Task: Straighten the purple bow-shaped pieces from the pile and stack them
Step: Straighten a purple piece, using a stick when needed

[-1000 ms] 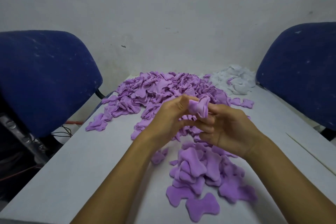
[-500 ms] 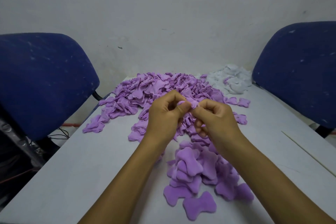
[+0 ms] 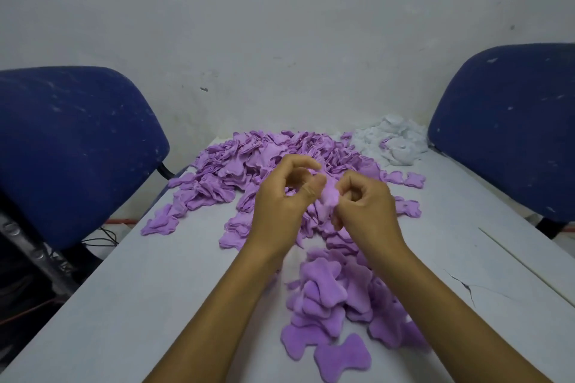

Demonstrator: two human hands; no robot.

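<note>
A big pile of crumpled purple bow-shaped pieces (image 3: 249, 162) covers the far middle of the white table (image 3: 149, 289). Over its near edge both hands work one purple piece (image 3: 329, 196). My left hand (image 3: 281, 208) pinches its left side between thumb and fingers. My right hand (image 3: 365, 205) pinches its right side with curled fingers. Nearer to me lies a loose stack of flattened purple pieces (image 3: 329, 298), partly hidden by my right forearm. One flat bow piece (image 3: 342, 357) lies alone at the stack's front.
A small heap of white pieces (image 3: 393, 143) sits at the table's far right corner. Blue chair backs stand at the left (image 3: 68, 146) and at the right (image 3: 510, 121). A white wall is behind. Cables lie on the floor at the left (image 3: 102, 236).
The hands have lowered slightly and drawn apart a little, pulling the purple piece between them. It was bunched above the fingers a second ago.
</note>
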